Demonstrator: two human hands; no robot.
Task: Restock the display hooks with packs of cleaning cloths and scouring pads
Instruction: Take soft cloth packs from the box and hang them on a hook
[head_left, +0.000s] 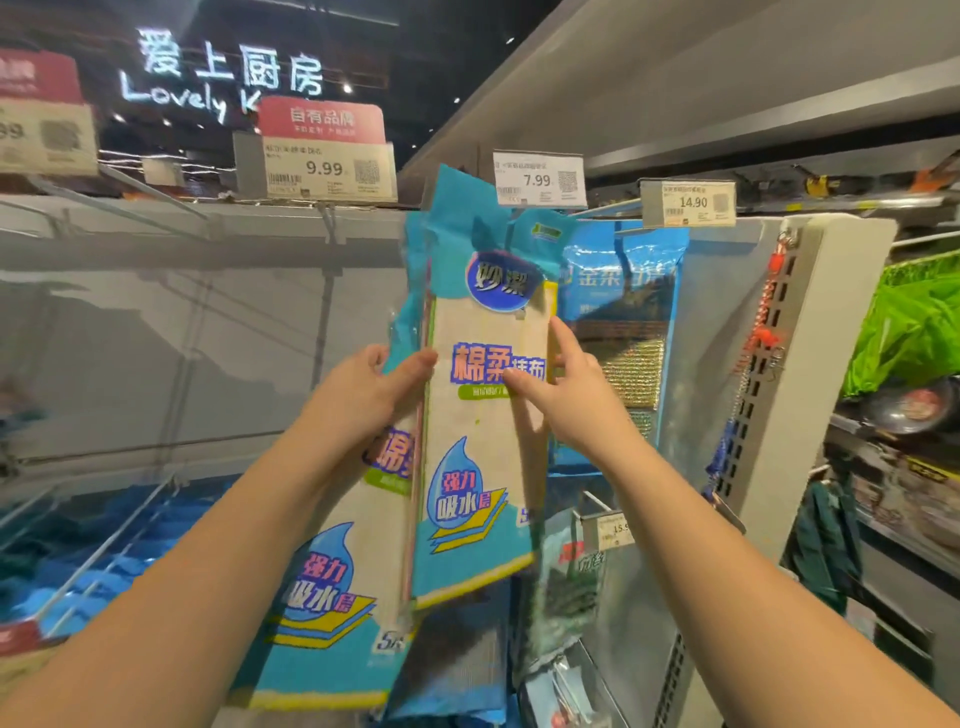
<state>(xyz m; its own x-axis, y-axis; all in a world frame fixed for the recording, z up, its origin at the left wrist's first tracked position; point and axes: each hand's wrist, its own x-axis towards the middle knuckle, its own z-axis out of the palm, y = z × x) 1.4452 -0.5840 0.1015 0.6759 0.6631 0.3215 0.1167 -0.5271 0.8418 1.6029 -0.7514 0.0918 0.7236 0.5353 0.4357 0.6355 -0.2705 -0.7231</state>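
From the head camera I see both bare forearms reaching up toward the display wall. My left hand grips a bunch of cleaning-cloth packs: the thumb lies across the front of the front cloth pack, and the other fingers are hidden behind the bundle, so I cannot tell how they lie. The rear cloth pack hangs lower and further left, its top covered by that hand and its bottom corner near my left forearm. My right hand pinches the right edge of the front pack, thumb on the printed face and index finger stretched up along the edge; the remaining fingers are behind the pack and out of sight.

The front pack stands nearly upright, its blue header reaching up just below the 7.99 price tag. Whether the header hole is on a hook I cannot make out, since the hook itself is hidden behind the packaging.

Just right of the held packs, a scouring-pad pack hangs under the 14.90 price tag, partly covered by my right hand. To the left, the 9.99 price tag sits at the end of a bare hook arm above the grey back panel. Below my hands hang darker packs, blurred and hard to read. At the right edge, a slotted white upright bounds the bay; the goods beyond it are too blurred to name.
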